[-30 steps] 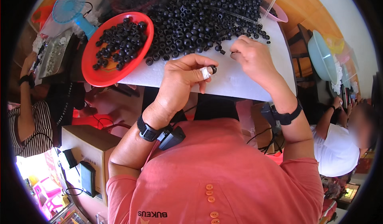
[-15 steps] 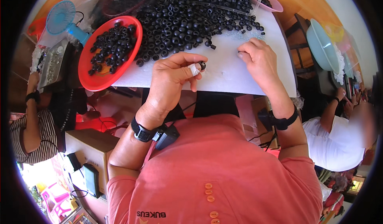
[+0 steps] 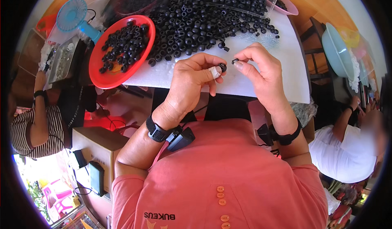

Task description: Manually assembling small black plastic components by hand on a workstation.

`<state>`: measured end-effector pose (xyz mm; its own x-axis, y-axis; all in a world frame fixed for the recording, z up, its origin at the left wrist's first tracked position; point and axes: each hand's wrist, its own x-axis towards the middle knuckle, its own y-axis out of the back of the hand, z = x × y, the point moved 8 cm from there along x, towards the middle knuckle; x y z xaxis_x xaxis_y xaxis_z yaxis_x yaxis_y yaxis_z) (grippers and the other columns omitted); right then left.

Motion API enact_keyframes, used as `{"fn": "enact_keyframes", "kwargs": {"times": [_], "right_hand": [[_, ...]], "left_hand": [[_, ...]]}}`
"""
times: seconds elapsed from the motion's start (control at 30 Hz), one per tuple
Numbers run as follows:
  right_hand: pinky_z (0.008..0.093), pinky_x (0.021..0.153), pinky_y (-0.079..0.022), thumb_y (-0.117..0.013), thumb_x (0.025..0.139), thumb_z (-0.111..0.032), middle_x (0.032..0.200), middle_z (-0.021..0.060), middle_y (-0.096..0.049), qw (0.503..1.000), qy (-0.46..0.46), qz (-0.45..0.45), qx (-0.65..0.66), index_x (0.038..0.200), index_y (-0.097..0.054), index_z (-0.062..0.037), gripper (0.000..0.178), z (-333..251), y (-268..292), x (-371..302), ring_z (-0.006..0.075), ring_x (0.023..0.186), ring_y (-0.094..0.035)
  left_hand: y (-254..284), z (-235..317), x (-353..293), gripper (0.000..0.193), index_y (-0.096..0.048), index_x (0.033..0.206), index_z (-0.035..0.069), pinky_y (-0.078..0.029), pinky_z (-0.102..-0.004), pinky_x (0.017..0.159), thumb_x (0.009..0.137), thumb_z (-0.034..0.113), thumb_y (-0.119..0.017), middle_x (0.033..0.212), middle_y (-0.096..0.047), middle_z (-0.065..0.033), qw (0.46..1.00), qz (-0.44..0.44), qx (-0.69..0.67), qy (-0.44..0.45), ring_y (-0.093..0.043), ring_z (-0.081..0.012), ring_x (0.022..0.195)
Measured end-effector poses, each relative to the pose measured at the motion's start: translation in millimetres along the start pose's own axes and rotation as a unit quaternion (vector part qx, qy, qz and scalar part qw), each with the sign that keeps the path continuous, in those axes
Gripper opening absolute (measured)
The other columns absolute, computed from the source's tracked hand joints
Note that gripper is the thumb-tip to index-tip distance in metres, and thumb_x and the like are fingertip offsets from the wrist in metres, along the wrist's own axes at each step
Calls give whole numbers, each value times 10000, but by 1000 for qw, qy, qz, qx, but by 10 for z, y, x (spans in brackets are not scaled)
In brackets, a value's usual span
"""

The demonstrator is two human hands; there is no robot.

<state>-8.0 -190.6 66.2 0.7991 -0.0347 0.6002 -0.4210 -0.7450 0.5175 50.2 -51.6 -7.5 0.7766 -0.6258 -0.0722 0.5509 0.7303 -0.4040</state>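
- Left hand (image 3: 190, 78): on my feed, thumb and forefinger pinch a black bead (image 3: 222, 67), open hole showing; white tape (image 3: 215, 72) on thumb.
- Right hand (image 3: 263, 72): thumb and forefinger pinch a small black piece (image 3: 234, 61), at the bead's 2 o'clock, near but apart; I cannot tell its exact shape.
- Bead pile (image 3: 200, 23): 12 o'clock of both hands.
- Red plate (image 3: 96, 67): 10 o'clock of left hand, holding loose beads (image 3: 130, 43).

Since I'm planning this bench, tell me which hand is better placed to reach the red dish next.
Likely the left: the left hand, holding a black bead, is nearer the red dish. The right hand, pinching a small dark piece, is farther off.
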Motion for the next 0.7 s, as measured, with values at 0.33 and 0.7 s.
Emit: {"fn": "enact_keyframes", "kwargs": {"times": [0.33, 0.7], "right_hand": [[339, 624, -475, -654, 756, 96, 796, 88, -581, 998, 36, -38, 28, 893, -602, -9, 180, -143, -162, 80, 243, 726, -591], [276, 653, -497, -646, 834, 78, 807, 60, -618, 988, -19, -70, 138, 910, -615, 19, 101, -117, -227, 39, 140, 733, -615]], "left_hand": [[33, -18, -39, 182, -623, 1098, -68, -502, -242, 542, 931, 3, -597, 948, -672, -134, 1000, 10, -20, -6, -633, -144, 764], [65, -41, -71, 164, -634, 1057, -71, -479, -235, 502, 929, 33, -628, 885, -676, -121, 1000, 16, -6, -1, -620, -135, 696]]}}
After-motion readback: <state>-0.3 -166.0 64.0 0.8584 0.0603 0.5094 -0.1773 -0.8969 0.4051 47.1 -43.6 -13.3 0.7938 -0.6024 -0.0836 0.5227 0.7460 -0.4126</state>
